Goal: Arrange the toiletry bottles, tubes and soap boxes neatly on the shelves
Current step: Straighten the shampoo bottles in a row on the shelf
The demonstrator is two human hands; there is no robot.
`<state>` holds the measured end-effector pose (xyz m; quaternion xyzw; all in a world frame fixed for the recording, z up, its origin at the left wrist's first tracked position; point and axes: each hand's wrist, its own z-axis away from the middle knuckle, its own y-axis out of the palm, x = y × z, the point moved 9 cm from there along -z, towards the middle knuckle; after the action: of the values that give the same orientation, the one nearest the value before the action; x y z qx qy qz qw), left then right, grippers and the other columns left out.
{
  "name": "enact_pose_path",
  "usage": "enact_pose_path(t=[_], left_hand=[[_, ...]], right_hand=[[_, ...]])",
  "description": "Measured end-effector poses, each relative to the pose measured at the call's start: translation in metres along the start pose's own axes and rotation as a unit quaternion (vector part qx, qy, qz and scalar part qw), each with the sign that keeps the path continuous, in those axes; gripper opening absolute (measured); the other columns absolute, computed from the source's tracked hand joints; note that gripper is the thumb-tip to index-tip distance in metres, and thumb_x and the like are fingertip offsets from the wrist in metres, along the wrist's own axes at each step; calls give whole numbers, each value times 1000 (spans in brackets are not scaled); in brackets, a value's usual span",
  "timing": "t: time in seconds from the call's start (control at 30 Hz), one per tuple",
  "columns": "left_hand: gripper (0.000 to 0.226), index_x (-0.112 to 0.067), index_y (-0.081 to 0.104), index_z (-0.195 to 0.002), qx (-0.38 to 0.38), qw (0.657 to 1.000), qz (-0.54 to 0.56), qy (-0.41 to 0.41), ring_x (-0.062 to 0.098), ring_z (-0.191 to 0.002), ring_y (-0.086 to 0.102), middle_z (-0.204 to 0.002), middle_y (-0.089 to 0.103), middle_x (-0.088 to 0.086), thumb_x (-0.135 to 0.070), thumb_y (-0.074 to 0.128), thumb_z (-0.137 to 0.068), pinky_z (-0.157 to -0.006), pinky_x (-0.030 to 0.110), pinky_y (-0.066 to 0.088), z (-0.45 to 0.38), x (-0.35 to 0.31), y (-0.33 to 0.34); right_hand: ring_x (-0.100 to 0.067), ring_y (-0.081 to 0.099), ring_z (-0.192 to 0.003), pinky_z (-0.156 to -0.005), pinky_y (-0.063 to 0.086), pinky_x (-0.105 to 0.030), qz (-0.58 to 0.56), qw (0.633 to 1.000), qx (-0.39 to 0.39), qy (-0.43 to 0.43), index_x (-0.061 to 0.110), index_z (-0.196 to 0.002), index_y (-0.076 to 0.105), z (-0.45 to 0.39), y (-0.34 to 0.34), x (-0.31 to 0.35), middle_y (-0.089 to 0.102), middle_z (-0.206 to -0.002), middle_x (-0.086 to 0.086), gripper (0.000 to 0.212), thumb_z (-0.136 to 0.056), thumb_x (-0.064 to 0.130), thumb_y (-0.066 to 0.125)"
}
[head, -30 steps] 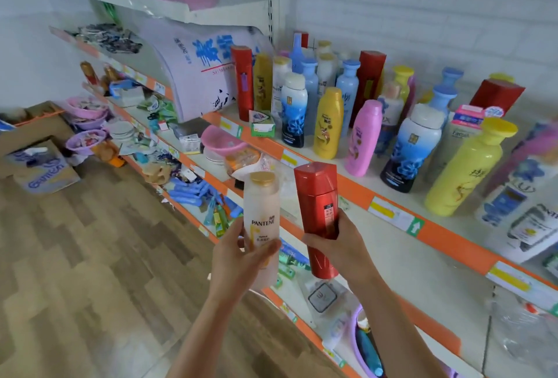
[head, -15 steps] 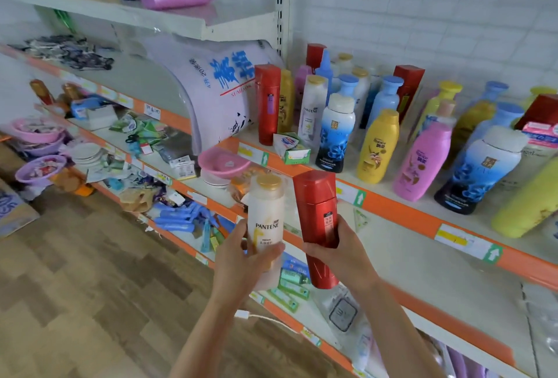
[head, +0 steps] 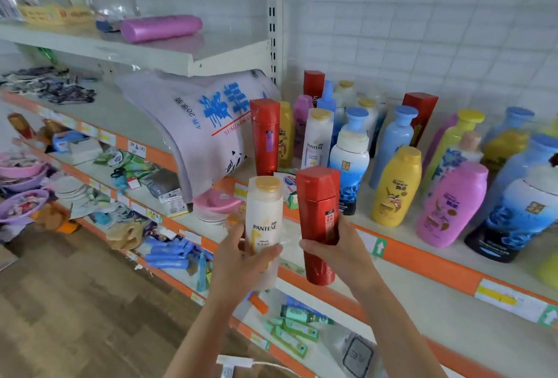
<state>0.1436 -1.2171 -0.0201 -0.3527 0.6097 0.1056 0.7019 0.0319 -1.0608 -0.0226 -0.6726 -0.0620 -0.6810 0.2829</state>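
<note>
My left hand [head: 241, 260] grips a white Pantene bottle [head: 264, 214] with a gold cap, held upright in front of the shelf. Beside it my right hand [head: 335, 254] holds a tall red bottle [head: 318, 211], also upright. Both bottles hover just before the orange-edged shelf [head: 422, 269]. On that shelf stand several bottles: another red bottle [head: 265, 136], a second Pantene bottle [head: 317, 136], a yellow bottle [head: 395, 187], a pink bottle [head: 450, 205] and a white-and-blue bottle [head: 348, 166]. A small soap box [head: 287, 183] lies behind the held bottles.
A large white sack with blue print [head: 199, 124] leans at the shelf's left end. A pink case [head: 160, 27] lies on the upper shelf [head: 169, 57]. Lower shelves hold green tubes [head: 290, 332], blue packets [head: 169, 254] and pink bowls [head: 217, 199]. Wooden floor [head: 75, 317] lies to the left.
The view has shifted closer to the shelf and rightward along it. Both hands have risen a little toward the shelf edge, each still holding its bottle.
</note>
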Motion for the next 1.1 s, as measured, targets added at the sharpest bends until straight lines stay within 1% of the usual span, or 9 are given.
enact_pose_path(t=[0.17,0.27,0.5,0.6,0.77,0.83,0.93,1.03,1.1], left_hand=[[39,-21,59,-104,-21,1000,13,0,9,-82,64,-92,68,-11,-20,78,-70,-68,30,54,-25,1,-12],[34,-27,57,-95,-44,999,21,-5,8,-81,63,-89,66,-12,-20,79,-70,-66,28,52,-39,3,-26],[44,-28,57,-104,-45,998,44,18,2,-81,63,-92,67,-16,-28,81,-66,-66,26,51,-70,-4,-60],[46,-24,58,-105,-36,998,44,23,7,-85,64,-94,68,-11,-32,80,-65,-69,32,55,-79,-3,-67],[35,-35,55,-91,-16,998,41,35,2,-76,62,-86,66,-12,-19,78,-71,-63,23,52,-88,1,-72],[35,-37,53,-87,-11,998,44,36,3,-74,61,-84,65,-11,-19,78,-71,-63,24,52,-90,1,-71],[35,-40,51,-85,-3,998,43,46,-7,-75,59,-82,64,-15,-20,77,-72,-56,15,47,-93,-2,-68],[38,-41,50,-85,7,997,52,50,2,-76,61,-84,65,-15,-18,77,-71,-58,16,48,-95,-5,-65],[38,-41,51,-86,11,997,56,49,5,-81,62,-87,65,-13,-19,78,-70,-65,23,52,-97,-6,-64]], right_hand=[[-4,61,-95,-84,48,-26,-7,999,1,-35,28,-116,51,-27,6,20,66,-103,12,54,-70,28,78],[2,60,-91,-78,47,-19,-15,998,-1,-59,32,-115,52,-39,16,39,65,-98,17,48,-73,33,75],[16,54,-77,-62,43,-3,1,995,-33,-97,38,-107,46,-72,41,84,59,-90,25,41,-76,32,73],[6,56,-83,-67,40,-9,13,993,-50,-106,35,-108,47,-90,52,95,63,-96,13,43,-75,32,74],[-15,59,-89,-82,47,-28,45,987,-98,-116,25,-112,52,-108,60,97,64,-104,1,49,-71,33,76],[-15,59,-91,-81,46,-27,52,986,-108,-114,24,-113,51,-111,62,97,64,-105,1,50,-71,32,76],[-16,59,-97,-82,44,-27,58,984,-123,-111,25,-119,48,-117,68,96,64,-110,1,57,-70,31,77],[-21,56,-106,-89,45,-30,96,978,-142,-119,20,-124,44,-124,74,99,58,-117,-3,63,-72,32,75],[-24,53,-108,-93,45,-33,128,972,-157,-115,15,-126,43,-127,76,102,50,-118,-5,63,-74,33,73]])
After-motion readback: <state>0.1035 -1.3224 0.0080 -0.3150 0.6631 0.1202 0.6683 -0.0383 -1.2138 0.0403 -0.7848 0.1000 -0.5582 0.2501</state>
